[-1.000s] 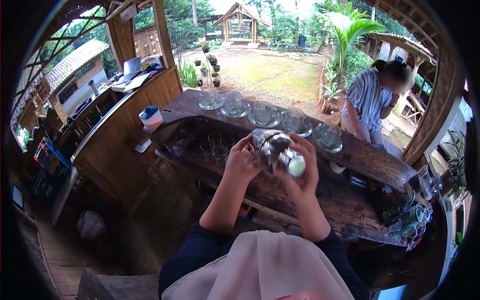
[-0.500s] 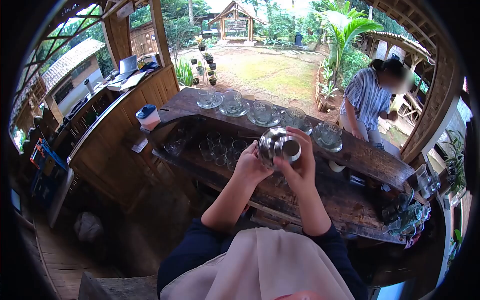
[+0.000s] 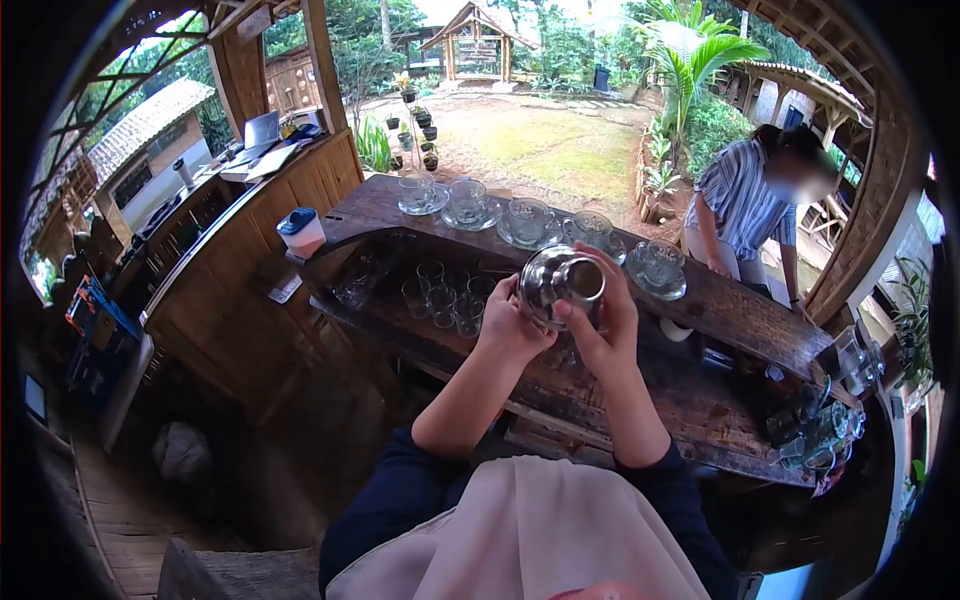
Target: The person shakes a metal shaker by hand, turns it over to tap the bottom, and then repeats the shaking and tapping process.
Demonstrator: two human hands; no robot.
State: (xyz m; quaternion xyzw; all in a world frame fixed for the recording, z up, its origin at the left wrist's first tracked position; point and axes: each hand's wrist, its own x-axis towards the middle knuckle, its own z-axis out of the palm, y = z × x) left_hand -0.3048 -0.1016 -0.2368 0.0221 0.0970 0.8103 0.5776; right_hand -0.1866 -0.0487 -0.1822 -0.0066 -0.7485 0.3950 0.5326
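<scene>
Between both hands, above the wooden counter, I hold a shiny steel vessel with a rounded shoulder and a narrower neck, like a shaker. Its narrow end points up and toward me; the far side is hidden by my fingers. My left hand wraps around its left side and base. The fingers of my right hand curl over the right side, the thumb lying across the front near the neck. Just beyond the vessel, glass cups on saucers stand in a row along the raised shelf.
Several clear glasses stand on the lower counter at left. A lidded plastic container sits at the shelf's left end. More glassware crowds the right end. Across the shelf, a person in a striped shirt leans over.
The steel vessel has tilted slightly in my hands, showing more of its neck. The person across the shelf has leaned further forward, with one arm reaching down to the shelf.
</scene>
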